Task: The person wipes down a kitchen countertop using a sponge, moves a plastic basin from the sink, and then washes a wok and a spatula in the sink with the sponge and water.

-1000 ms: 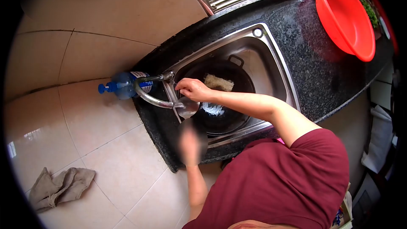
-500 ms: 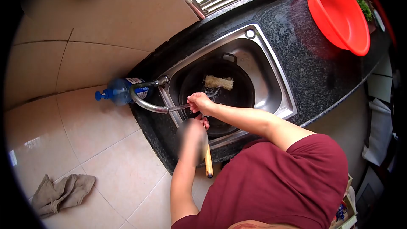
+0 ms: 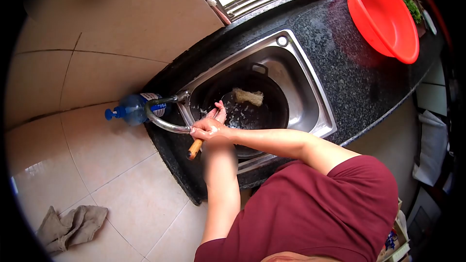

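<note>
My left hand [image 3: 219, 111] reaches over a dark wok [image 3: 272, 116] in the steel sink, its visible fingers stretched upward. My right hand [image 3: 209, 129] crosses over it at the mouth of the curved faucet [image 3: 167, 125], wet with water, fingers curled. From under my right hand sticks out the wooden handle [image 3: 195, 149] of a utensil; its other end is hidden by my hands or lost in the splashing. A pale scrubbing sponge [image 3: 248, 97] lies in the wok, where water splashes.
A blue pump bottle [image 3: 133, 109] stands behind the faucet. On the dark granite counter [image 3: 318, 34] a red plastic basin [image 3: 383, 19] sits at the far right. A grey-brown cloth [image 3: 73, 225] lies on the tiles at lower left.
The wooden handle has swung up and left, from beside my left forearm to below the faucet mouth. My left hand has moved up over the wok; my right hand has shifted down and left.
</note>
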The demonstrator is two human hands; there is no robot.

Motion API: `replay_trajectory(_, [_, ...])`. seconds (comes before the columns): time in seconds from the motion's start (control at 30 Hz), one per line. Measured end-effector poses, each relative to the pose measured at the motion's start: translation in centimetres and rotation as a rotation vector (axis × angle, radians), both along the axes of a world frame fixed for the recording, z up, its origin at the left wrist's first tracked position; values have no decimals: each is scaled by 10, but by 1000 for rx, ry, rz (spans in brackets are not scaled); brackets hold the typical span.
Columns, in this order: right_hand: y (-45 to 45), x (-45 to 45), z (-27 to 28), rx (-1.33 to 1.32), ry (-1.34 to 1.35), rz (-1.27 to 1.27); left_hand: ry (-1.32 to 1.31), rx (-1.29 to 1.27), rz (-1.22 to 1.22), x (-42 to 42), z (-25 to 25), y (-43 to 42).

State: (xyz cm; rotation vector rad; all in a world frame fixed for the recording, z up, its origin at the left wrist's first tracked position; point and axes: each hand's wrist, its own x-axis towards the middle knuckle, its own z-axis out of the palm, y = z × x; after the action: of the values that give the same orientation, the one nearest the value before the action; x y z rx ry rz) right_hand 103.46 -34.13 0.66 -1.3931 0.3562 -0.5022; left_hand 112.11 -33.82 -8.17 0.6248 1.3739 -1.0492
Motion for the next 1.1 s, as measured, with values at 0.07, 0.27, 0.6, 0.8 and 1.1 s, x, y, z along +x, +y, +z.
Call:
replay_trajectory(0.07, [-2,-2,1,-110,40,-93,-4,-11,9,-1,-5,-4])
replay_trajectory(0.27, [-27,-13,-40,-92,332,-124,-214,-129,-159,-16,-17,21])
replay_trajectory(0.6, [-7,-4,-36,201,345,-281,-375,-183,-284,-30,-19,46])
replay_trajectory(0.8, [14,2,-57,36,370,-121,-406,-193,-303,-32,-20,50])
replay_trajectory(1.1, [0,0,-54,788,308,-200,-434,-203,-308,-36,-23,46])
